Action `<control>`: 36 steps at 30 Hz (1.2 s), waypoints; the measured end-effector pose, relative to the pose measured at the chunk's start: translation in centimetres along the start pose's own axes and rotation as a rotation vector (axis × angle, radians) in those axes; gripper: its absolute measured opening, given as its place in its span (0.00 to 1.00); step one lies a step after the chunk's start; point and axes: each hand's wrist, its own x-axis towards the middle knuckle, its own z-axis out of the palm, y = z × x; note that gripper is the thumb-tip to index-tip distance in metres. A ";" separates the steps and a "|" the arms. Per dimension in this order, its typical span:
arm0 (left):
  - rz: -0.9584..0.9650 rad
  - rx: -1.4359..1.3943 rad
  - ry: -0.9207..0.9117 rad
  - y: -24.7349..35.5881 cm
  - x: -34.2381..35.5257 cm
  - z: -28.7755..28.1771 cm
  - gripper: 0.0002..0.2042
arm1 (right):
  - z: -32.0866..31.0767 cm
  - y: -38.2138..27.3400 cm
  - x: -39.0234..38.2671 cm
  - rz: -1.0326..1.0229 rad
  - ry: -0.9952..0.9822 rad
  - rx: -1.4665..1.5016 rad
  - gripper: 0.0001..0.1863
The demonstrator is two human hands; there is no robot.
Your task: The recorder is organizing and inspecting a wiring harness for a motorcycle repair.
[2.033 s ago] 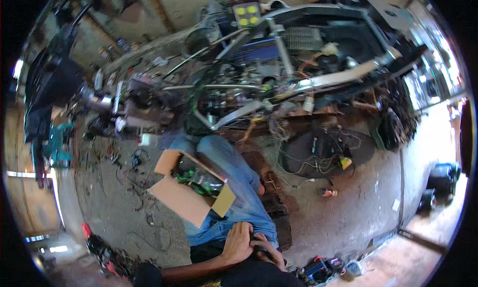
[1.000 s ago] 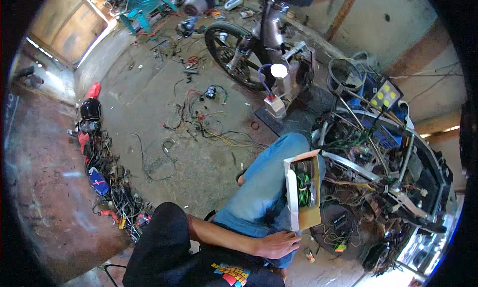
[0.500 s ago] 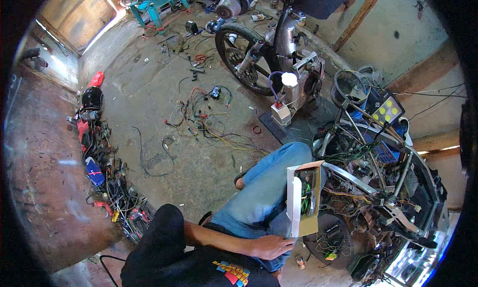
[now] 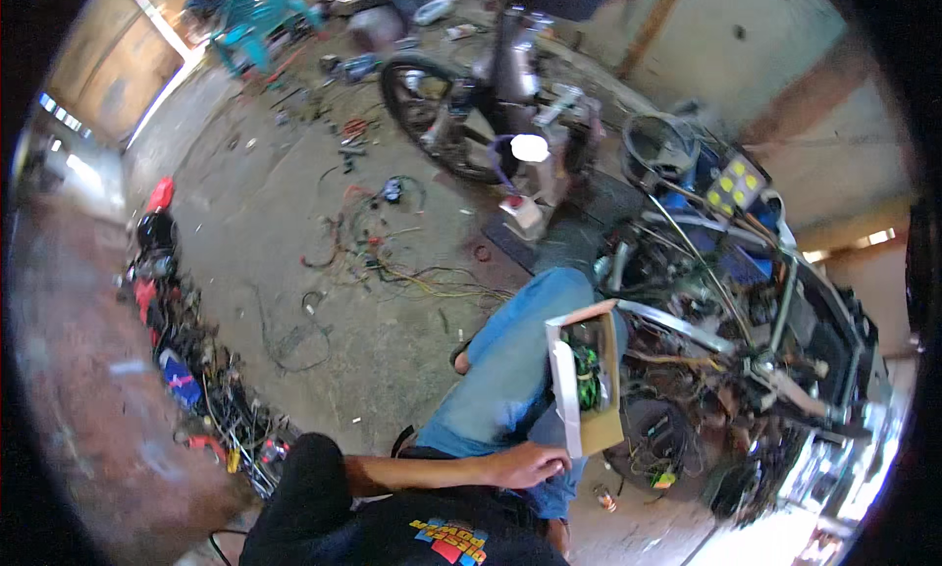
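My left hand [image 4: 535,465] reaches across my lap with its fingers curled together at the lower corner of an open cardboard box [image 4: 599,436]. The box rests tilted against my jeans-covered leg [image 4: 491,401], its white flap folded out on the left. Inside lies a bundle of green and black wires [image 4: 587,375]. My right hand does not show.
To the right stands a stripped motorbike frame [image 4: 677,329] with loose wiring. A wiring harness [image 4: 392,262] sprawls on the floor ahead, before a motorbike front wheel [image 4: 432,115]. Cables and parts [image 4: 221,409] line the left wall; a green plastic chair [image 4: 257,22] stands far off.
The whole view has shifted, so the scene sits further left and is slightly blurred. My left hand stays at the box's lower corner.
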 end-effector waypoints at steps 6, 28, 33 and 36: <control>-0.241 -0.473 0.174 1.8 -4.0 -8.4 0.16 | 1.6 3.9 -7.6 -0.013 0.304 0.189 0.18; 0.223 -0.194 1.011 1.2 4.5 -11.7 0.26 | 4.7 -21.5 3.8 -0.466 -0.108 0.366 0.11; 0.246 -0.651 0.851 5.8 3.1 -11.9 0.33 | 6.4 -26.1 0.4 -1.019 0.128 -0.589 0.30; 0.440 -0.293 1.009 10.7 3.0 -10.7 0.39 | 6.9 -26.3 0.7 -1.040 0.115 -0.612 0.32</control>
